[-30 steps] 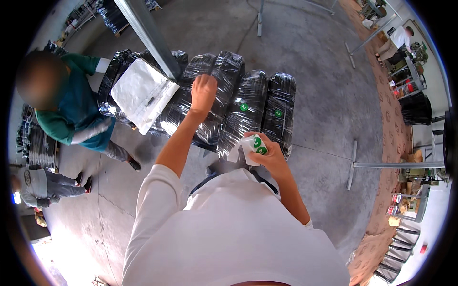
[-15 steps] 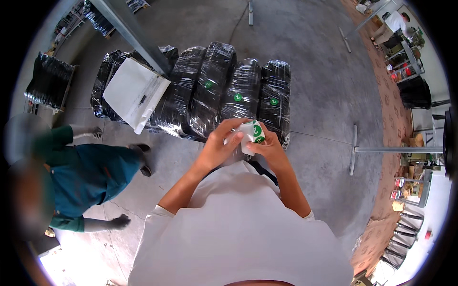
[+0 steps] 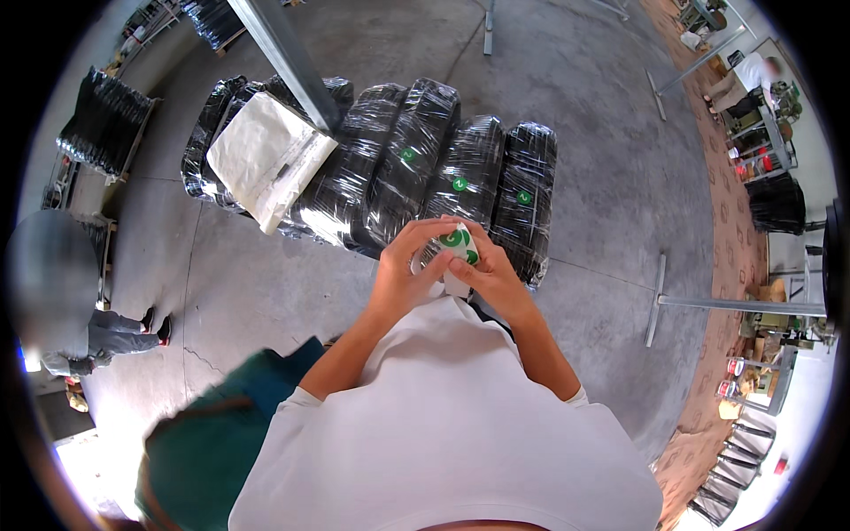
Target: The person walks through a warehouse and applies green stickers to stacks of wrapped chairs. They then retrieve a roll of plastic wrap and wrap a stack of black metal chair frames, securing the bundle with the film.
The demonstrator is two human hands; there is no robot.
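In front of my chest I hold a small roll of green round stickers on white backing between both hands. My left hand wraps the roll from the left, its thumb pressed against it. My right hand grips the other side, thumb across the front; a loose piece of white backing hangs below. Just beyond the hands lies a row of black bundles wrapped in shiny clear film. Several carry a green round sticker. A large pale sheet with a dark pen-like item on it rests on the left bundles.
A metal post rises by the sheet. Close at my left is a person in green clothing; another person in grey trousers stands farther left. A wrapped black stack sits at far left, a metal stand at right.
The green-clothed person has come nearer, behind my left arm, and a person in grey trousers now shows. My hands have closed more around the roll. The bundles appear shifted slightly right.
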